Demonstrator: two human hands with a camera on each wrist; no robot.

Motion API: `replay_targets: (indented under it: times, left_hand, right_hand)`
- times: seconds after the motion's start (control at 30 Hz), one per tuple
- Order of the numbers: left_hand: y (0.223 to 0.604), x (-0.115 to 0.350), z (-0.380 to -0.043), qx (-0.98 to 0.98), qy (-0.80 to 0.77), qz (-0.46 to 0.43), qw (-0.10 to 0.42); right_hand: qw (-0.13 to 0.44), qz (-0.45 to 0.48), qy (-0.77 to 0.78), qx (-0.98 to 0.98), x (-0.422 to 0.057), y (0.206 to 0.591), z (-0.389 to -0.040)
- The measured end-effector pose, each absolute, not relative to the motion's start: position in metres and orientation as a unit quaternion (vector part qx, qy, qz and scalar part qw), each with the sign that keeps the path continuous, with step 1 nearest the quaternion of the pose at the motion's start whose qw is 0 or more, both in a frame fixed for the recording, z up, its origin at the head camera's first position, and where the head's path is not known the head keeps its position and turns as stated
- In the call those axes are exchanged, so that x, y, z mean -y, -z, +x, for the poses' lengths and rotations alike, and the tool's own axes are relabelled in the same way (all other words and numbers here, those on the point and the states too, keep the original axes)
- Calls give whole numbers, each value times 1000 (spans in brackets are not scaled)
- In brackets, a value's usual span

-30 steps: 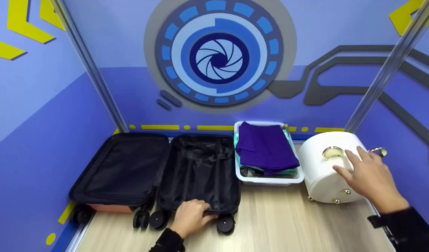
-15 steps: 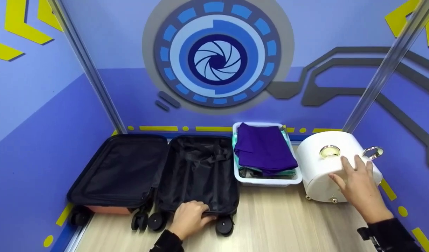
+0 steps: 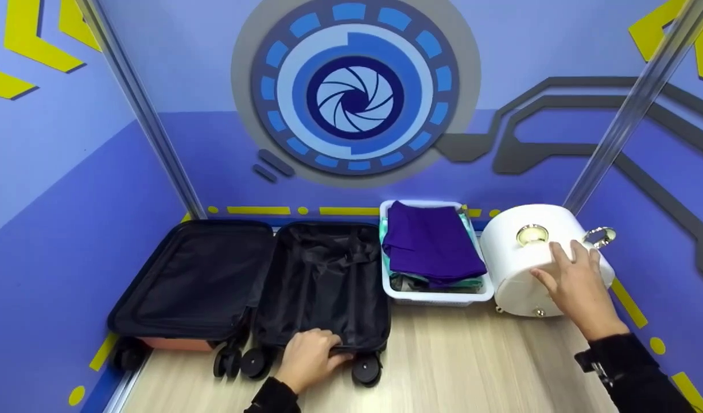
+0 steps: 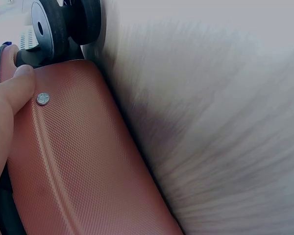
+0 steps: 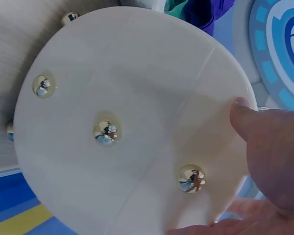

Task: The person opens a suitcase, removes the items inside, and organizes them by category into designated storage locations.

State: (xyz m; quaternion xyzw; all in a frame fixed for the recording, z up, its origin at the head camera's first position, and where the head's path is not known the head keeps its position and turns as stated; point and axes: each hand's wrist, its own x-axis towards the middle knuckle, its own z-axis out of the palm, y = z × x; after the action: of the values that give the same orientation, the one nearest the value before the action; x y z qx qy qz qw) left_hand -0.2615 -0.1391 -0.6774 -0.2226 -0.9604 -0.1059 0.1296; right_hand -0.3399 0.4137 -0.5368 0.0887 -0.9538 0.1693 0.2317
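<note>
An open suitcase (image 3: 321, 292) with black lining lies flat, its two halves side by side. My left hand (image 3: 311, 357) grips the near rim of its right half, fingers over the edge. In the left wrist view, the thumb (image 4: 20, 88) lies against the pinkish shell (image 4: 83, 147), near a black wheel. My right hand (image 3: 581, 289) rests with spread fingers on a white rounded box (image 3: 538, 221) with gold ring handles. In the right wrist view, the thumb (image 5: 245, 117) touches the box's round face (image 5: 137, 88), which has several shiny gold knobs.
Between suitcase and box stands a white basket (image 3: 437, 297) with a folded purple cloth (image 3: 434, 244) on top and green fabric under it. Blue patterned walls close off the back and sides. Wheels (image 3: 365, 370) stick out at the suitcase's near side. The surface is pale wood (image 3: 443, 355).
The white box has turned and slid left and back, towards the basket, with my right hand on it. My left hand stays at the suitcase rim.
</note>
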Motion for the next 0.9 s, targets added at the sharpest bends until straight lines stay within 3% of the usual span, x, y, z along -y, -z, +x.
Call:
replay_targets:
  times: [0.57, 0.9]
  left_hand:
    - [676, 136, -263, 962, 107, -224, 115]
    - [678, 136, -262, 960, 97, -224, 133]
  right_hand:
    - [189, 87, -178, 962, -417, 528, -392]
    - [173, 83, -174, 966, -418, 528, -403]
